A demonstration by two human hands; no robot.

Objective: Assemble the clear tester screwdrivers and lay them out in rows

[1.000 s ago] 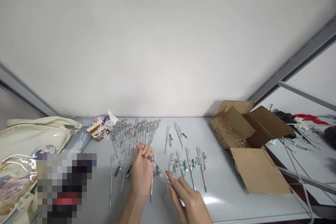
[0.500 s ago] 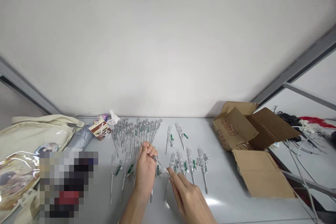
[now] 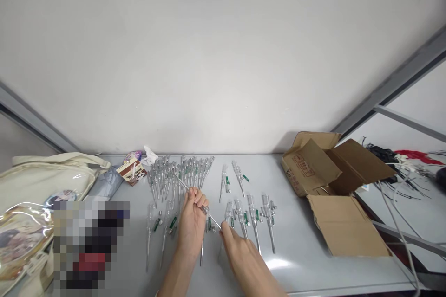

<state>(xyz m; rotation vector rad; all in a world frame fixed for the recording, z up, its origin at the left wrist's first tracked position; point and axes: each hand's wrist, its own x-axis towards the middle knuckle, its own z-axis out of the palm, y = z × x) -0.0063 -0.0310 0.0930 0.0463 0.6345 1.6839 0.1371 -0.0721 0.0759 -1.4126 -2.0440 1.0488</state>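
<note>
My left hand (image 3: 191, 222) is shut around the middle of a clear-handled tester screwdriver (image 3: 212, 217), whose thin metal shaft points down to the right. My right hand (image 3: 242, 257) is close by, its fingertips at the shaft's end, and I cannot tell whether they grip it. A dense row of similar clear screwdrivers (image 3: 181, 176) lies on the table beyond my hands. Looser ones (image 3: 253, 220) lie on either side of them, with small green and metal parts (image 3: 245, 218) among them.
The grey table (image 3: 299, 241) holds an open cardboard box (image 3: 310, 162) at the right, and a cream tote bag (image 3: 45, 181) and a pixelated patch (image 3: 90, 241) at the left. A small printed box (image 3: 131, 171) stands at the back. Cables (image 3: 397, 190) lie beyond the right edge.
My left hand has shifted slightly right with the screwdriver still in it. My right hand has eased down and back a little from the shaft's end. The view has shifted slightly.
</note>
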